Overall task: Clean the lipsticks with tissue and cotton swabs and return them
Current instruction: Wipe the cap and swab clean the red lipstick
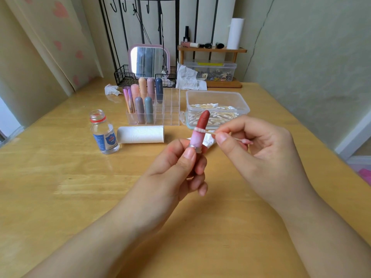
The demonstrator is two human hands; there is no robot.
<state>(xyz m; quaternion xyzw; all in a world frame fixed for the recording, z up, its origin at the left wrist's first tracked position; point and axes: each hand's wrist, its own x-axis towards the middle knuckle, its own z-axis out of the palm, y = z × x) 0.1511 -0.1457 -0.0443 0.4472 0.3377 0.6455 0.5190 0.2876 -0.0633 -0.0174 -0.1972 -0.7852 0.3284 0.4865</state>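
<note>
From your head camera, your left hand (180, 163) holds up an open lipstick with a red tip and a pink plastic base (199, 130). Your grip there is tight: the thumb and fingers wrap round the lower tube, just above the light wooden tabletop (60, 187). Your right hand (255, 145) pinches a thin wooden cotton swab (210, 133) between thumb and fingers. One white end of the swab touches the lipstick where the red part meets the pink part. The other end sticks out past your fingers and looks a bit pink.

Behind your hands stands a clear plastic organizer with small square slots (170, 109). Seven capped lipsticks in soft colours (143, 101) stand in its left side, and the slots on the right side have nothing in them. Next to it on the right is a clear plastic box full of cotton swabs (216, 109). A white roll of tissue (140, 134) lies on its side near a small clear bottle with no cap (103, 133). A crumpled white tissue (111, 89) lies at the back left.

You seem to be in the middle of the job. This lipstick is being wiped now. It has no cap on and is not yet back in the organizer. I cannot tell which of the others are clean.
</note>
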